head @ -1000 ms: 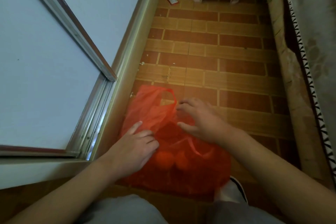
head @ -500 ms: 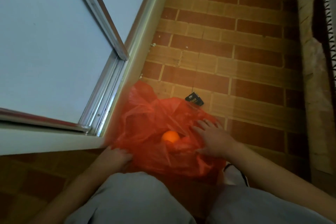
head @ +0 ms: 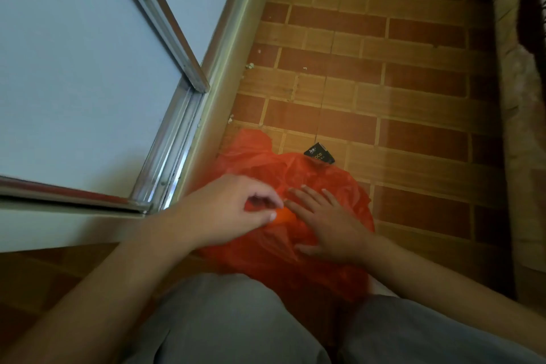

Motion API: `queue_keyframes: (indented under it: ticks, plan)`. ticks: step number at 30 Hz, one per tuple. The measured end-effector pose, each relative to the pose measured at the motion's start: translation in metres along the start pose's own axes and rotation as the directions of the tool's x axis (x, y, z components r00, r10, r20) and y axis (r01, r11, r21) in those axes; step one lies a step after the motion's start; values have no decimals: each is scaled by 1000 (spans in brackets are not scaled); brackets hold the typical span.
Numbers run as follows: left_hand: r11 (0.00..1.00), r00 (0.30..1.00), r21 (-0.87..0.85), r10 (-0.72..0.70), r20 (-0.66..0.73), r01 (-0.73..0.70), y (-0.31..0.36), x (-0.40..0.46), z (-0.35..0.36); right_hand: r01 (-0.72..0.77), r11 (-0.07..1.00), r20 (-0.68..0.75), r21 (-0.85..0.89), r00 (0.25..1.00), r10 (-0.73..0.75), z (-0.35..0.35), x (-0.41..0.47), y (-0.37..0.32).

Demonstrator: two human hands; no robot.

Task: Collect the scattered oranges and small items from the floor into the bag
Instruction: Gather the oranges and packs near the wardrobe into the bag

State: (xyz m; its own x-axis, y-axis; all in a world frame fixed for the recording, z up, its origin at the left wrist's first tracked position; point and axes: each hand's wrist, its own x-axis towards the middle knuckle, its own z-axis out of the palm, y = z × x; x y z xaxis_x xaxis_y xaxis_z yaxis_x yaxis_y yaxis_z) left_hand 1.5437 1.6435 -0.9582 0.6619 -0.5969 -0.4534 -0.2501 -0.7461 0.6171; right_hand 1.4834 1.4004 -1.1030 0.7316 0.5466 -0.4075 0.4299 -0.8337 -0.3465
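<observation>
The crinkled red plastic bag lay on the brick-patterned floor. The left hand pinched thin film beside a round orange inside; the right hand pressed flat, fingers straight. A small black packet touched the bag's far edge.

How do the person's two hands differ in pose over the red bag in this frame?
The left hand has its fingers curled, thumb and fingertips drawn together just above the orange; the right hand lies flat with fingers straight and spread. The left hand covers the bag's left edge beside the door frame; the right hand rests on the plastic nearer its middle. Whether the left hand actually grips anything is unclear. Both are over the bag.
</observation>
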Motion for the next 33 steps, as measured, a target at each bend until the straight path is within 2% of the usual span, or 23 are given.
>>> queue_keyframes:
  ticks: [1, 3, 5, 7, 10, 15, 18, 20, 22, 24, 26, 28, 30, 33]
  plan:
    - [994, 994, 109, 44, -105, -32, 1, 14, 5, 5, 1000, 23, 6, 1000, -5, 5, 0, 2]
    - [945, 986, 326, 33, -165, 23, -6, 43, 23, 19, 1000, 52, 15, 998, -20, 13, -2, 5]
    - [880, 987, 446, -136, -84, 160, -24, 66, 44, 21, 1000, 65, -12, 998, -20, 19, -4, 8]
    - [833, 965, 505, -263, 5, 224, -45, 78, 65, -13, 999, 88, -44, 996, 17, 25, -7, 16]
    - [828, 948, 511, -309, 73, 230, -67, 76, 92, -89, 995, 175, -46, 980, 96, 35, -14, 29]
    - [818, 944, 547, -298, 141, 177, -87, 66, 116, -176, 983, 276, -41, 944, 181, 54, -23, 43]
    - [815, 931, 544, -331, 156, 199, -99, 58, 128, -230, 973, 300, -21, 927, 226, 60, -30, 54]
    - [833, 932, 508, -332, 143, 218, -105, 54, 137, -216, 976, 291, 21, 935, 201, 60, -37, 61]
    - [853, 937, 470, -323, 135, 227, -107, 53, 145, -169, 982, 219, 80, 964, 148, 59, -45, 65]
    - [870, 942, 435, -312, 123, 231, -105, 56, 149, -92, 991, 29, 98, 996, 89, 60, -51, 67]
    - [876, 957, 434, -275, 89, 212, -99, 61, 145, -33, 996, -149, 78, 988, 45, 61, -52, 64]
    - [871, 977, 466, -205, 58, 155, -91, 68, 137, 34, 998, -191, 60, 981, -22, 57, -46, 57]
    - [860, 990, 503, -128, 59, 81, -86, 71, 135, 79, 994, -129, 81, 989, -68, 51, -35, 46]
    - [834, 986, 551, -90, 141, -2, -89, 69, 139, 46, 990, 56, 133, 997, -54, 49, -18, 39]
